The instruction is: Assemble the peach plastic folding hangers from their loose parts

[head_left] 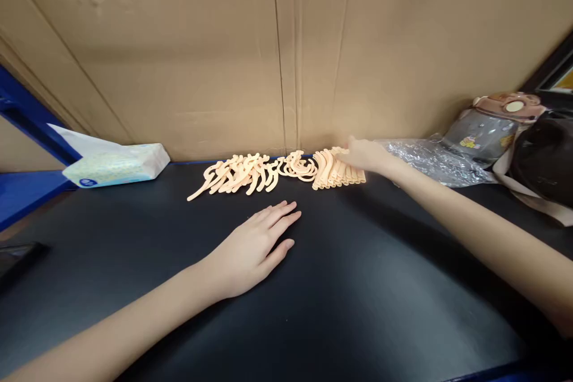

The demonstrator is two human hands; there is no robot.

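Observation:
My left hand [253, 248] lies flat and open on the black tabletop [349, 298], palm down, fingers stretched toward a loose heap of peach plastic hook pieces [242, 176]. My right hand [364, 155] reaches far forward and rests on a neat row of the same curved peach pieces [333, 174] by the cardboard wall. Its fingers curl over the top of the row; whether they grip a piece is hidden.
A tissue pack [114, 164] lies at the back left next to a blue shelf frame [27, 125]. Crinkled clear plastic [430, 158], a grey bottle with a pink lid [490, 125] and a dark bag [544, 155] sit at the right. Cardboard [277, 48] walls the back.

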